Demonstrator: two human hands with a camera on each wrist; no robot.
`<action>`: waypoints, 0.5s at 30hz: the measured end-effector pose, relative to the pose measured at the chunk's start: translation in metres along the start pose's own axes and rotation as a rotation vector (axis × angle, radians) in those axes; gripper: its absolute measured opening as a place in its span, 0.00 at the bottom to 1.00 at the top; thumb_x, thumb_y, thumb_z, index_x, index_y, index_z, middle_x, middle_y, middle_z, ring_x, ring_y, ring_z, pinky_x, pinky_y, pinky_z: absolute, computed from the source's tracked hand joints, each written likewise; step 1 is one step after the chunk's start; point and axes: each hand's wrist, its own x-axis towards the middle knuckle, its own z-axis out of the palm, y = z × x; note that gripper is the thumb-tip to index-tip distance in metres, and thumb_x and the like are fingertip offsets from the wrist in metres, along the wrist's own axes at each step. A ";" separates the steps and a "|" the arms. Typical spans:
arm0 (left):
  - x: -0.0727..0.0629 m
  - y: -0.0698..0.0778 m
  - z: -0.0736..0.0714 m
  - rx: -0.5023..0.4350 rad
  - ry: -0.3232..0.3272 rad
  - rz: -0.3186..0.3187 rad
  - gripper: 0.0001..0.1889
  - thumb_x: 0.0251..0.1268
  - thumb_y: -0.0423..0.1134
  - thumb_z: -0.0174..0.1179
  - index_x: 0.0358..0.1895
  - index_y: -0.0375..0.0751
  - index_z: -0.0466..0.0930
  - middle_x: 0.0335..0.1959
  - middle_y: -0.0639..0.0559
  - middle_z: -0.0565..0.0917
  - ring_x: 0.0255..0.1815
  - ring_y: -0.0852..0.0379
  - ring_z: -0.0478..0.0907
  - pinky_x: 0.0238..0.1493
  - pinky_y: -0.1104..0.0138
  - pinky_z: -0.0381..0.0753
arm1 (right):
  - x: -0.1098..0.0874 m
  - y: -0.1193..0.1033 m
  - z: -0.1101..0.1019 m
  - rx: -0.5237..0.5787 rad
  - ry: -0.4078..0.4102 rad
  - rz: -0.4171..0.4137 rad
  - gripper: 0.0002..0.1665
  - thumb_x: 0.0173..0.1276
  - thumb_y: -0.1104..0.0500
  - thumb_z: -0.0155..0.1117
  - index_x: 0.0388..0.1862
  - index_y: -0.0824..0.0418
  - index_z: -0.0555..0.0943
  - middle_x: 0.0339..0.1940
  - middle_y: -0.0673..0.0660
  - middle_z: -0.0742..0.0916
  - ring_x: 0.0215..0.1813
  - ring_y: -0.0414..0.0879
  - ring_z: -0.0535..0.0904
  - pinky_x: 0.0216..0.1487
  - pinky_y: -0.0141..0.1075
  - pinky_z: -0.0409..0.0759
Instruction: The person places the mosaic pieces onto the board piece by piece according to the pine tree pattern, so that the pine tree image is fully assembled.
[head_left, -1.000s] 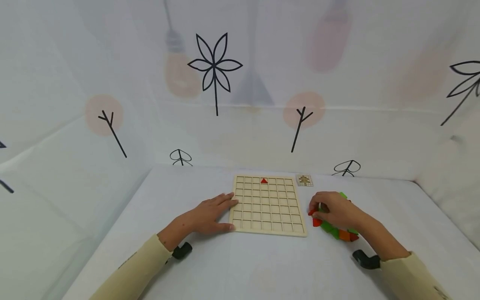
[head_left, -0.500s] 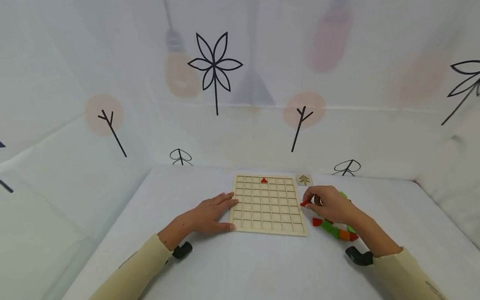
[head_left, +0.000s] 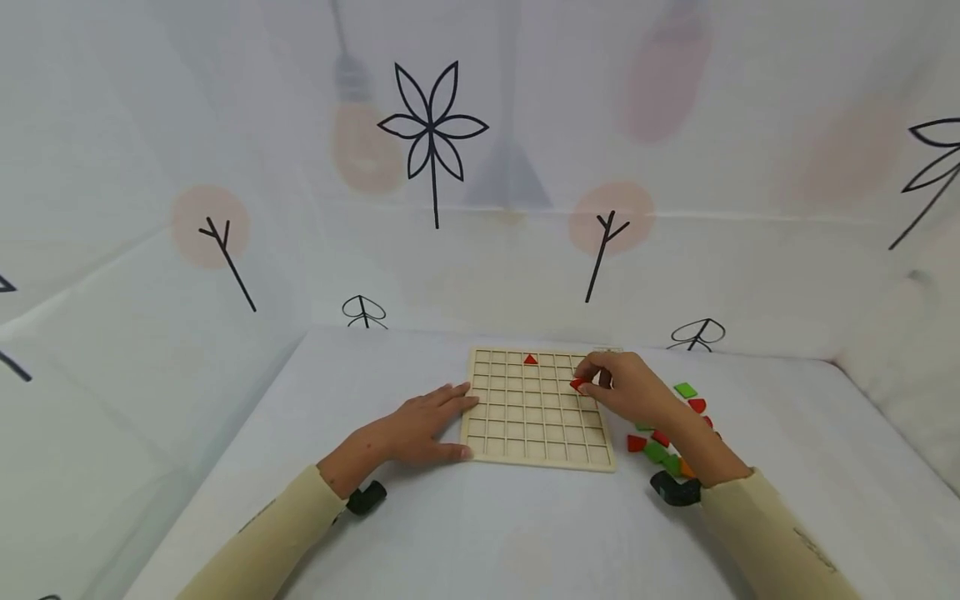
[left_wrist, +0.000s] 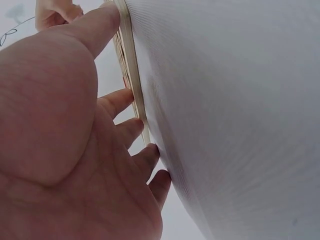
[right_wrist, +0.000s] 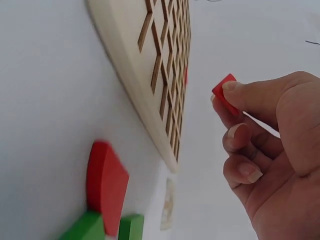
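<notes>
A pale wooden grid board (head_left: 537, 461) lies on the white table, with one red triangle block (head_left: 530, 359) in its far row. My left hand (head_left: 420, 427) rests flat by the board's left edge, fingers spread; in the left wrist view its fingertips (left_wrist: 119, 100) meet the board's side. Over the board's right side, my right hand (head_left: 628, 388) pinches a small red block (head_left: 577, 384) between thumb and forefinger. The right wrist view shows this red block (right_wrist: 226, 95) held above the grid, the other fingers loosely curled.
Right of the board lies a loose group of red, green and orange blocks, among them a green block (head_left: 685, 390) and a red block (head_left: 636, 443). A small pattern card (right_wrist: 168, 205) lies past the board's corner, mostly behind my right hand in the head view.
My right hand has lifted the red block from the group and carried it left and away from me, over the board's right side. The left hand has stayed at the board's edge.
</notes>
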 end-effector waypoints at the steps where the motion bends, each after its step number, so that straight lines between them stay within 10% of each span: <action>1: 0.000 0.000 0.000 0.002 -0.002 -0.004 0.44 0.75 0.65 0.61 0.87 0.56 0.54 0.89 0.55 0.48 0.89 0.46 0.44 0.82 0.42 0.55 | 0.003 -0.001 0.001 0.004 0.006 0.014 0.05 0.73 0.63 0.73 0.46 0.56 0.87 0.40 0.49 0.89 0.32 0.43 0.77 0.30 0.34 0.77; 15: -0.001 0.001 -0.002 -0.006 0.006 0.018 0.43 0.76 0.63 0.61 0.86 0.54 0.56 0.89 0.52 0.50 0.89 0.42 0.46 0.81 0.40 0.57 | 0.029 -0.006 0.018 0.080 0.111 0.049 0.03 0.72 0.65 0.72 0.41 0.63 0.86 0.42 0.56 0.86 0.34 0.47 0.76 0.33 0.37 0.75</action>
